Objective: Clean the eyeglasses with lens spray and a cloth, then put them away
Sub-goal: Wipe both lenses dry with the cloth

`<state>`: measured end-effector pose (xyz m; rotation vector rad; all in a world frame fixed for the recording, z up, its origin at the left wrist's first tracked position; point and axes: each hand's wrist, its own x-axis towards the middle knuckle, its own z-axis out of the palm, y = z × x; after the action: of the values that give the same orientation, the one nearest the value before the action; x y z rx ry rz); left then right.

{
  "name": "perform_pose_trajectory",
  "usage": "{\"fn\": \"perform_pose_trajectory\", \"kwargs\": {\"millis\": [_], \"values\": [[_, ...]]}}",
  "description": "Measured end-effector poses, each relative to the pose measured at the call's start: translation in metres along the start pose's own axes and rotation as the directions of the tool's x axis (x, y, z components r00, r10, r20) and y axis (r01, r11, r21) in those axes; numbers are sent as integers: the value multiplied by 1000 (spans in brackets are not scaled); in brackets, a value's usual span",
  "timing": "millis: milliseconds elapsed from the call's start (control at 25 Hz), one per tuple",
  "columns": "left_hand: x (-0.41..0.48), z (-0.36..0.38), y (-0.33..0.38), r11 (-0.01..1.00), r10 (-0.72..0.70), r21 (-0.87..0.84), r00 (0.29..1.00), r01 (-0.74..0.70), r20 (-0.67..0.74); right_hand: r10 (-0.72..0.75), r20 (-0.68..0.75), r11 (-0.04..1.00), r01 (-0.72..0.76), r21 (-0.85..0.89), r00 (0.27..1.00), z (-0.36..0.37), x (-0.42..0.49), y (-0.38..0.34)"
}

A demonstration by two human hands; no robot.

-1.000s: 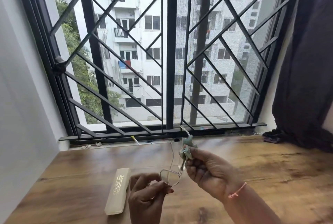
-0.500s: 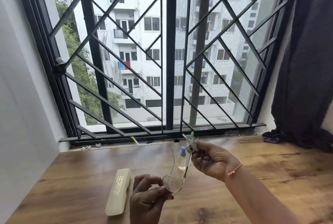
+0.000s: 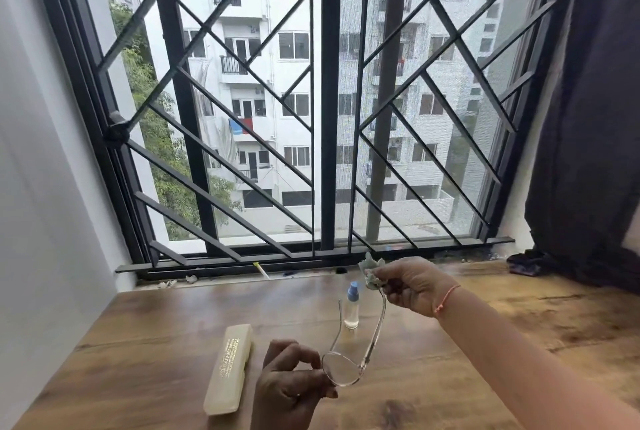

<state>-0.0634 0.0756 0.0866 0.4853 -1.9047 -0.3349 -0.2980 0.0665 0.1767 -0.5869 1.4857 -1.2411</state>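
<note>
Glasses (image 3: 343, 369) pinched at the rim by left fingers (image 3: 304, 358), arm tip by right fingers (image 3: 393, 272) through cloth (image 3: 370, 268); tugging may bend it.

Pretty sure this is a room in someone's flat, so a home. The wooden desk (image 3: 519, 343) under both hands runs straight up to a big window with a black diagonal grille (image 3: 221, 183), just beyond the right hand (image 3: 412, 286). Further out there's a white apartment block (image 3: 294, 76) with balconies and laundry (image 3: 240, 126) hung out. A dark curtain (image 3: 588, 118) hangs right of that hand, and there's a plain white wall (image 3: 41, 187) left of the left hand (image 3: 291, 384).
</note>
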Motion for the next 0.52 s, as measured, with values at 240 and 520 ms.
{"fn": "perform_pose_trajectory", "kwargs": {"millis": [240, 520], "values": [[-2, 15, 8, 617, -701, -502, 713, 606, -1, -373, -195, 919, 389, 55, 907, -2, -4, -16], [21, 16, 33, -55, -904, -783, 303, 620, 303, -956, 226, 48, 858, -512, 188, 30, -67, 22]]}}
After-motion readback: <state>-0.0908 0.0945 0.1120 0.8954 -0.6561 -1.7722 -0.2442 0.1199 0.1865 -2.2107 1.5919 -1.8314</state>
